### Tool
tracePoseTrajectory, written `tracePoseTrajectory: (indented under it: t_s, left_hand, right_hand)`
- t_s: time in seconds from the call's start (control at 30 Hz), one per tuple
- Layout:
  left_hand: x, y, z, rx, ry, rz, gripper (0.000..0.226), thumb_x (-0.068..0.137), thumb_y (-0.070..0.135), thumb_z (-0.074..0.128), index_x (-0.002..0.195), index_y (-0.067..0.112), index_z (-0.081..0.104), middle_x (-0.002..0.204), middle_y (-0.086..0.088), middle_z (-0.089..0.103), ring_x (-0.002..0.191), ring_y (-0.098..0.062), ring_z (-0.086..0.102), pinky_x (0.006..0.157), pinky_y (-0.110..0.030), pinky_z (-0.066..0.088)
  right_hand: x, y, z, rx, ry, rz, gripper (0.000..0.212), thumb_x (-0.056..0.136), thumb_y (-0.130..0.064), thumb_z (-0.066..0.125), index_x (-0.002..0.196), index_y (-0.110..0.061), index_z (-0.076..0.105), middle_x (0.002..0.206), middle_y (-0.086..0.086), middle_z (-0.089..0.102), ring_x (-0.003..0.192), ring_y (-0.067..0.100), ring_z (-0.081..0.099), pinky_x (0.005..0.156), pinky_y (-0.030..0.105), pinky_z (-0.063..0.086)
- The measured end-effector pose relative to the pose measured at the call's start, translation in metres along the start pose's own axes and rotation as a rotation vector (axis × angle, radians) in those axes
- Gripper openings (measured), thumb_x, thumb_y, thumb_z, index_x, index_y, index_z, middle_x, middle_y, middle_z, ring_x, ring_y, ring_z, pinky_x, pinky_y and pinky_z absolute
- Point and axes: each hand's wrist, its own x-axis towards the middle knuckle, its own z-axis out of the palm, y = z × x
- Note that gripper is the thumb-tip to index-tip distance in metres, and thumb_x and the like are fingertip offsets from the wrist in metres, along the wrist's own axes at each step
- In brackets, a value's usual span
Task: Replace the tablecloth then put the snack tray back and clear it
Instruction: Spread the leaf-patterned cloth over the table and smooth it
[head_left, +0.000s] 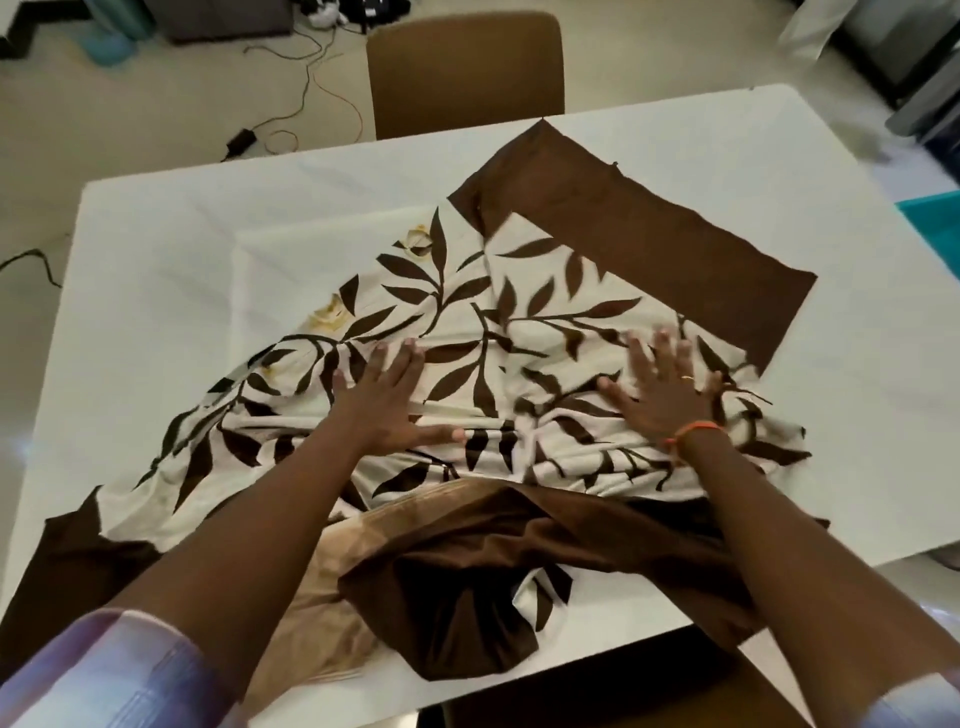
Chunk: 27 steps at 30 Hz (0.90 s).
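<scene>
We have the tablecloth (467, 322) lying half spread on the white table (156, 249), bunched and folded toward the near edge, with one brown border corner reaching toward the far side by the chair (465, 73). Our left hand (384, 395) lies flat on the leaf pattern with fingers straight and spread; it grips nothing, it only presses. Our right hand (660, 384) is the same, palm down and fingers apart on the cloth, a little blurred; an orange band (693, 430) sits on its wrist.

The cloth looks to us thin, soft and light; it wrinkles easily and keeps no shape, so we judge that pushing with flat palms will only slide the folds along. The table top looks smooth, so the fabric will probably slip when it is pulled; this helps, but it can also run off one side. We think the best places to take hold are the brown border and its corners, pinched between thumb and fingers; from there the bunched near part can be drawn open.

The snack tray we cannot see.
</scene>
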Motion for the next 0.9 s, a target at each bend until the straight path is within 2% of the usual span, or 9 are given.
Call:
tracePoseTrajectory:
  t_s: [0.13,0.23,0.33,0.47,0.53,0.63,0.7,0.8,0.9]
  left_hand:
    - [-0.014,-0.010,-0.008,-0.144,-0.034,-0.134,0.133,0.053,0.105,0.013,0.154,0.024,-0.019,0.160,0.008,-0.027,0.148,-0.029,-0.021,0.115,-0.066,0.012]
    - [-0.039,-0.039,0.005,-0.172,0.062,-0.390,0.141,0.055,0.104,0.022,0.156,0.008,-0.004,0.164,-0.012,-0.009,0.148,-0.038,0.015,0.114,-0.056,0.028]
    - [-0.063,-0.075,0.010,-0.125,0.123,-0.567,0.147,0.047,0.106,0.021,0.143,-0.005,0.034,0.149,-0.025,0.037,0.131,-0.039,0.046,0.103,-0.049,0.043]
    - [-0.053,-0.070,-0.021,0.102,0.076,-0.471,0.095,0.065,0.093,0.043,0.116,0.015,0.066,0.120,-0.008,0.066,0.113,-0.027,0.061,0.092,-0.037,0.047]
    - [-0.039,-0.047,-0.034,0.176,0.126,-0.451,0.068,0.075,0.073,0.059,0.116,0.019,0.065,0.119,-0.006,0.063,0.112,-0.028,0.060,0.088,-0.038,0.049]
    - [-0.019,-0.011,-0.043,0.185,0.415,-0.270,0.049,0.082,0.047,0.061,0.117,0.012,0.058,0.121,-0.011,0.054,0.112,-0.034,0.052,0.084,-0.045,0.052]
    - [-0.003,-0.008,-0.039,0.002,0.371,-0.160,0.068,0.086,0.059,0.053,0.139,0.017,0.040,0.144,-0.013,0.037,0.132,-0.040,0.038,0.098,-0.057,0.044]
    - [0.017,-0.021,-0.021,-0.108,0.067,-0.165,0.114,0.066,0.097,0.021,0.155,0.031,-0.008,0.164,-0.012,-0.006,0.149,-0.041,-0.003,0.116,-0.064,0.009]
    - [0.006,-0.026,-0.013,-0.093,0.022,-0.385,0.134,0.055,0.102,0.025,0.155,0.021,-0.010,0.160,-0.027,0.003,0.147,-0.045,0.009,0.117,-0.057,0.015]
  right_hand:
    - [-0.035,0.045,-0.033,0.352,-0.034,0.291,0.159,0.024,-0.107,0.023,0.155,-0.019,0.002,0.161,0.009,-0.013,0.149,0.031,-0.008,0.115,0.063,0.003]
    - [-0.029,0.082,-0.023,0.145,-0.005,0.290,0.102,0.069,-0.092,0.013,0.152,-0.038,-0.010,0.158,-0.002,-0.029,0.145,0.025,-0.028,0.112,0.067,-0.009]
    - [0.001,0.098,-0.011,0.116,0.043,0.376,0.081,0.085,-0.080,0.018,0.149,-0.041,-0.014,0.156,-0.005,-0.031,0.144,0.028,-0.029,0.106,0.071,-0.011]
    - [0.005,0.068,-0.027,0.160,0.061,0.334,0.065,0.098,-0.041,0.045,0.150,-0.006,0.024,0.157,0.023,0.015,0.144,0.042,0.014,0.115,0.054,0.012]
    - [0.006,0.035,-0.036,0.031,0.172,0.290,0.042,0.095,-0.018,0.050,0.130,0.004,0.049,0.141,0.029,0.040,0.131,0.043,0.037,0.106,0.051,0.030]
    - [0.016,-0.018,-0.029,-0.110,0.359,-0.008,0.048,0.082,-0.029,0.050,0.123,-0.005,0.056,0.135,0.023,0.045,0.126,0.040,0.042,0.100,0.056,0.040]
    - [0.024,-0.040,-0.012,-0.043,0.258,-0.178,0.062,0.087,-0.044,0.046,0.142,-0.018,0.038,0.154,0.016,0.025,0.143,0.037,0.021,0.110,0.066,0.022]
    - [0.028,-0.045,0.014,-0.107,0.096,-0.192,0.078,0.084,-0.079,0.022,0.150,-0.044,0.000,0.162,-0.006,-0.012,0.149,0.028,-0.011,0.107,0.072,-0.005]
    - [0.036,-0.026,0.004,-0.074,0.113,-0.085,0.095,0.067,-0.096,0.014,0.146,-0.051,-0.011,0.160,-0.010,-0.020,0.149,0.022,-0.015,0.103,0.075,-0.006]
